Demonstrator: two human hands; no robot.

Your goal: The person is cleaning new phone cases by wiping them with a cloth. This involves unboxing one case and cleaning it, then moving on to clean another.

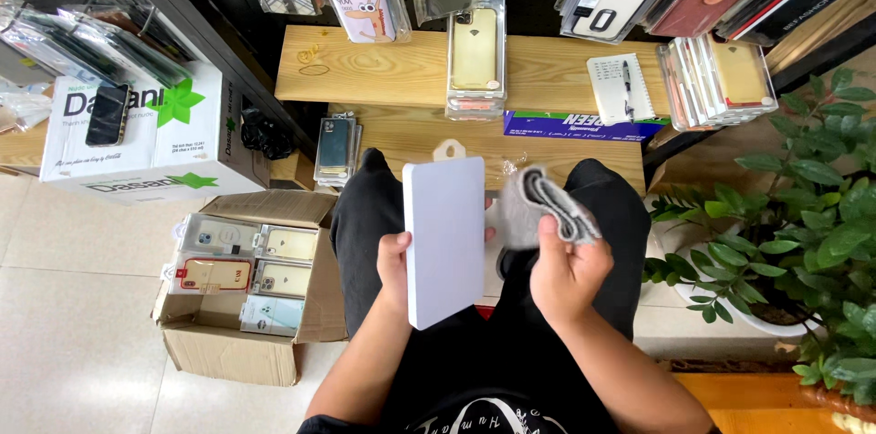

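Observation:
My left hand (394,265) holds a flat white phone-case package (444,233) upright over my lap, its plain back toward me and a hang tab at the top. My right hand (564,268) grips a folded grey cloth (540,206) just right of the package, close to its right edge. I sit in black trousers in front of a low wooden shelf (383,69).
An open cardboard box (239,343) of packaged phone cases stands on the tiled floor to my left. A white carton (146,137) with a phone on it lies beyond. More cases and a notepad with pen (620,87) sit on the shelf. A potted plant (803,224) stands at right.

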